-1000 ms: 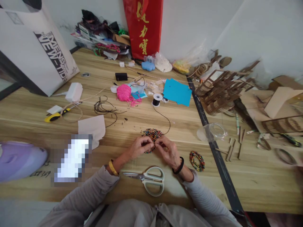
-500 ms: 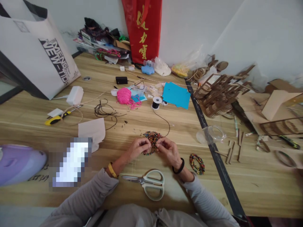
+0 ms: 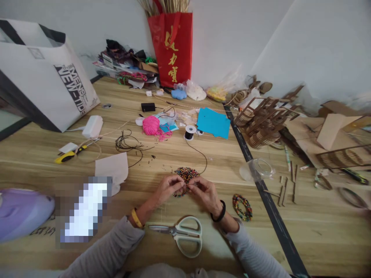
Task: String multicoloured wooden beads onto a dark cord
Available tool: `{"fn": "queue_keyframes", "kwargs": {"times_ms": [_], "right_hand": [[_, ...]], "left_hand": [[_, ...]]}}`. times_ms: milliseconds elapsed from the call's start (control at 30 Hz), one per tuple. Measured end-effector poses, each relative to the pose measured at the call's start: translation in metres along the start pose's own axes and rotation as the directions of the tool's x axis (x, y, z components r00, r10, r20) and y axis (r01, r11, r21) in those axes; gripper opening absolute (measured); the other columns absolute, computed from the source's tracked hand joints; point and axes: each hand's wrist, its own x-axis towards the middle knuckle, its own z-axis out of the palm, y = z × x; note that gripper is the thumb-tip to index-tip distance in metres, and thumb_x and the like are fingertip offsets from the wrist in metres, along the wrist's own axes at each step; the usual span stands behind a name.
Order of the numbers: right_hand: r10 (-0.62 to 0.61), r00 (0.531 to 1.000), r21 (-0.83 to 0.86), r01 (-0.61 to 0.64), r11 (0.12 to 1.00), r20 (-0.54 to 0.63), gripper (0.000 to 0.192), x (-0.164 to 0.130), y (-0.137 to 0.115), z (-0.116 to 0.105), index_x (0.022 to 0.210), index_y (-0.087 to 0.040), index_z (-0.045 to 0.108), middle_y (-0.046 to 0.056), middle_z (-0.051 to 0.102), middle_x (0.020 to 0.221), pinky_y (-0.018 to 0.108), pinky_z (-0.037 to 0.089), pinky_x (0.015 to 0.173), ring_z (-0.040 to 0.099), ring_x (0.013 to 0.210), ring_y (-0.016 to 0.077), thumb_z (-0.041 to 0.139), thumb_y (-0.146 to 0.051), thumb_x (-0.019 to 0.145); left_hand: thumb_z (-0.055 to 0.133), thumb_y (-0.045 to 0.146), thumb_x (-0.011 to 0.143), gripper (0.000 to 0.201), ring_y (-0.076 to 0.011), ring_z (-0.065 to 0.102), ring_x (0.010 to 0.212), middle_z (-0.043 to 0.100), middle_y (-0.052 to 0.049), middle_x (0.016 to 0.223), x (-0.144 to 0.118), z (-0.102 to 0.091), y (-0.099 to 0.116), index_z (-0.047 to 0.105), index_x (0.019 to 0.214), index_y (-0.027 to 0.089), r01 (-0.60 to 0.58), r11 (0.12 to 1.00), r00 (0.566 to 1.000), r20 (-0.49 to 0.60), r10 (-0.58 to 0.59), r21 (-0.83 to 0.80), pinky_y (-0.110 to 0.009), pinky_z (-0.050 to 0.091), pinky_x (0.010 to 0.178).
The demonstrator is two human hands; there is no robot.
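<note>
Left hand (image 3: 169,188): our fingers pinched shut on the bead strand (image 3: 180,194).
Right hand (image 3: 204,191): pinched on the black cord (image 3: 203,154), fingertips meeting the left's.
Bead pile (image 3: 186,173): just beyond our fingertips, on the wooden table (image 3: 304,227).
Handling: we judge a taut cord and 1 bead at a time best.
Nearby: scissors (image 3: 181,233), finished bead bracelet (image 3: 242,207), cord spool (image 3: 190,132).
Obstruction: knuckles hide the threading point.

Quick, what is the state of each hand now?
Left hand: fingers pinched at the pile of beads; what they hold cannot be told.
Right hand: fingers pinched at the same spot; held thing too small to tell.
</note>
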Motion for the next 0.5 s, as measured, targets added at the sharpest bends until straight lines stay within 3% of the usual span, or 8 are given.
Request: {"fn": "queue_keyframes", "kwargs": {"times_ms": [100, 233, 400, 500], "right_hand": [[-0.202, 0.978, -0.158, 0.208, 0.965, 0.051, 0.015, -0.001, -0.007, -0.001, 0.084, -0.018, 0.065, 0.006, 0.066, 0.081, 0.027, 0.051, 0.068, 0.061, 0.076, 0.0156, 0.059, -0.03, 0.089], [-0.388, 0.913, -0.322, 0.408, 0.854, 0.128, 0.012, -0.002, -0.015, -0.003, 0.087, -0.019, 0.063, 0.008, 0.063, 0.092, 0.03, 0.052, 0.076, 0.061, 0.087, 0.0174, 0.053, -0.023, 0.092], [-0.427, 0.885, -0.473, 0.462, 0.75, 0.187, 0.014, -0.002, -0.009, -0.005, 0.097, -0.02, 0.059, 0.011, 0.059, 0.108, 0.028, 0.053, 0.078, 0.061, 0.095, 0.0168, 0.046, -0.017, 0.095], [-0.404, 0.878, -0.525, 0.478, 0.704, 0.258, 0.015, -0.003, -0.005, -0.006, 0.099, -0.019, 0.057, 0.01, 0.061, 0.102, 0.027, 0.052, 0.075, 0.061, 0.091, 0.0158, 0.043, -0.016, 0.096]], "left_hand": [[0.067, 0.047, 0.073, 0.037, -0.0083, 0.046, 0.051, 0.054, 0.001, 0.056, -0.001, 0.001, -0.001, 0.06, 0.071, 0.011, -0.013, 1.0, 1.0, 0.014, 0.013, 0.018, -0.021, 0.036, 0.051], [0.067, 0.048, 0.074, 0.038, -0.0081, 0.047, 0.051, 0.054, 0.001, 0.056, -0.001, -0.001, -0.003, 0.062, 0.074, 0.01, -0.043, 0.998, 0.998, 0.039, 0.041, 0.039, -0.021, 0.036, 0.051], [0.065, 0.047, 0.077, 0.036, -0.0087, 0.051, 0.055, 0.059, -0.002, 0.063, -0.002, 0.0, -0.006, 0.062, 0.075, 0.011, -0.059, 0.997, 0.995, 0.08, 0.055, 0.051, -0.021, 0.041, 0.054], [0.066, 0.046, 0.075, 0.036, -0.0087, 0.051, 0.055, 0.059, -0.001, 0.062, -0.001, 0.0, -0.007, 0.062, 0.074, 0.011, -0.046, 0.998, 0.995, 0.093, 0.043, 0.031, -0.021, 0.041, 0.054]]}}
